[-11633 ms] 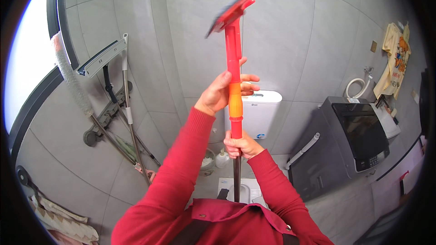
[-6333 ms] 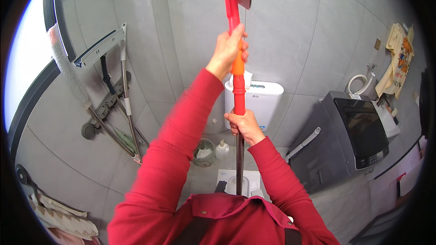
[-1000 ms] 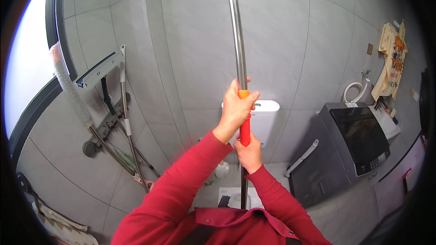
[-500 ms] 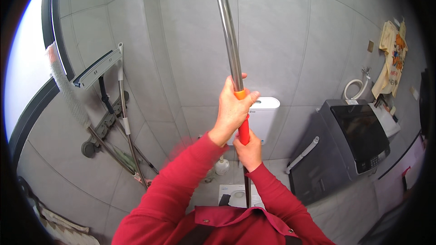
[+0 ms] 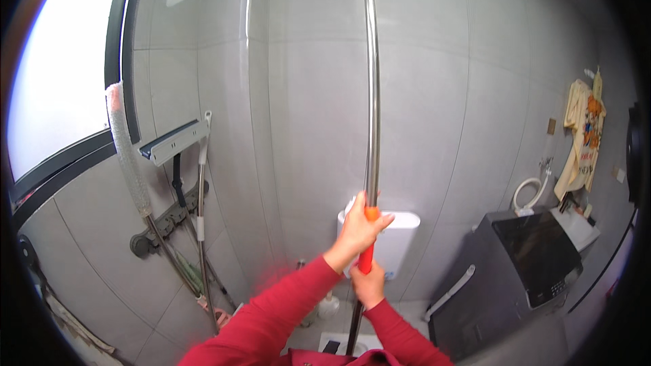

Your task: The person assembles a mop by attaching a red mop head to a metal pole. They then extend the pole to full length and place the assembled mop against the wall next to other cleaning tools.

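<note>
A long metal pole (image 5: 373, 95) stands nearly upright before me, running up past the top edge of the view, so its upper end is out of sight. My left hand (image 5: 354, 236) is closed round it near the orange collar (image 5: 371, 213), thumb out to the right. Below that, my right hand (image 5: 368, 287) wraps the pole under its red grip (image 5: 366, 259). From there a dark lower length of the pole (image 5: 354, 329) goes down toward my chest. Behind both hands a white cistern (image 5: 405, 220) hangs on the wall.
At left, a mop with a flat head (image 5: 176, 142) and a fluffy duster (image 5: 125, 152) hang on a wall rack (image 5: 180, 220) by the window (image 5: 61, 61). A dark washing machine (image 5: 502, 285) stands right, beneath a hanging cream cloth (image 5: 583, 142). Grey tiled wall (image 5: 420, 95) lies ahead.
My view has tilted upward, showing more wall and a ceiling-light reflection. Both hands and the pole sit lower in the picture, and the pole is more upright. Both hands keep their hold.
</note>
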`<state>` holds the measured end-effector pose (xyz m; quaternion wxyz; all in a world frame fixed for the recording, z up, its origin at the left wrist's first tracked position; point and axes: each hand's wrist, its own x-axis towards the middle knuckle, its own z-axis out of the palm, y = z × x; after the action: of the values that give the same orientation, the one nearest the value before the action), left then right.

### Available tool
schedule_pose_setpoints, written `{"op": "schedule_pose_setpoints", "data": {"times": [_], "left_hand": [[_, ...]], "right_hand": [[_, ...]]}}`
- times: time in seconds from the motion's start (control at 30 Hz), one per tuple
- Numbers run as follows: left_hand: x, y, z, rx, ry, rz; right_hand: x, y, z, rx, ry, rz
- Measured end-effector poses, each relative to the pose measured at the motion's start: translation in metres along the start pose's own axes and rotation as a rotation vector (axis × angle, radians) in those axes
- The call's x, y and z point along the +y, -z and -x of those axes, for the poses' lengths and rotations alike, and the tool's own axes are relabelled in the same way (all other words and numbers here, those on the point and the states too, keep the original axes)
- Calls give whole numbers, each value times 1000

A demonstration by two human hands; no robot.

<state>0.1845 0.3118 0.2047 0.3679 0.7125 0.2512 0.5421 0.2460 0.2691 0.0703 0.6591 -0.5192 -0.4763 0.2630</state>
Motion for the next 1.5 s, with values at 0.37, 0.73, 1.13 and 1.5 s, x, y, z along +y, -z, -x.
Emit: {"op": "schedule_pose_setpoints", "data": {"times": [0.37,0.73,1.13,1.5], "left_hand": [[-6,22,-9,-816,168,878],[-9,29,-11,-813,173,1109],[-16,3,-3,-151,245,570],[1,10,-10,-180,128,467]], "right_hand": [[-7,30,15,-644,-378,-573],[-19,23,24,-846,-436,-736],[-16,15,20,-356,-335,-382],[-1,13,0,-2,-54,48]]}}
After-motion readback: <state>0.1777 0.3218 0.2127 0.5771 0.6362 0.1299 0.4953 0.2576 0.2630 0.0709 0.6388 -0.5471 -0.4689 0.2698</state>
